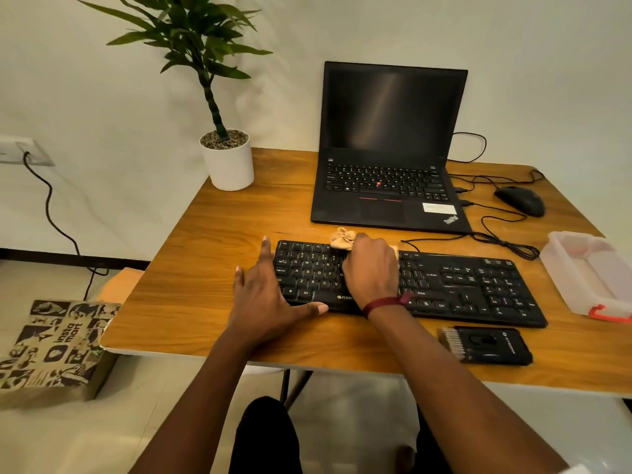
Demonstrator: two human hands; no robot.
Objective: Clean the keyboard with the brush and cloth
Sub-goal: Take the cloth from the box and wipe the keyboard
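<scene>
**Wooden desk: cloth on keyboard**

Wooden desk (205, 234) against a pale wall. The keyboard (461, 285) lies long axis left to right, right end angled nearer the seated person. The right hand (371, 268) is curled around a bunched tan cloth (343, 239), holding it on the upper middle keys. The left hand (265, 292) is flat with fingers spread at the left end, thumb along the front edge. The brush (485, 343) lies just in front of the right end, bristles pointing left. A laptop (390, 148) stands behind.

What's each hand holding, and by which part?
The right hand grips the cloth around its bunched middle; the left hand holds nothing, bracing the left end of the keyboard.
</scene>
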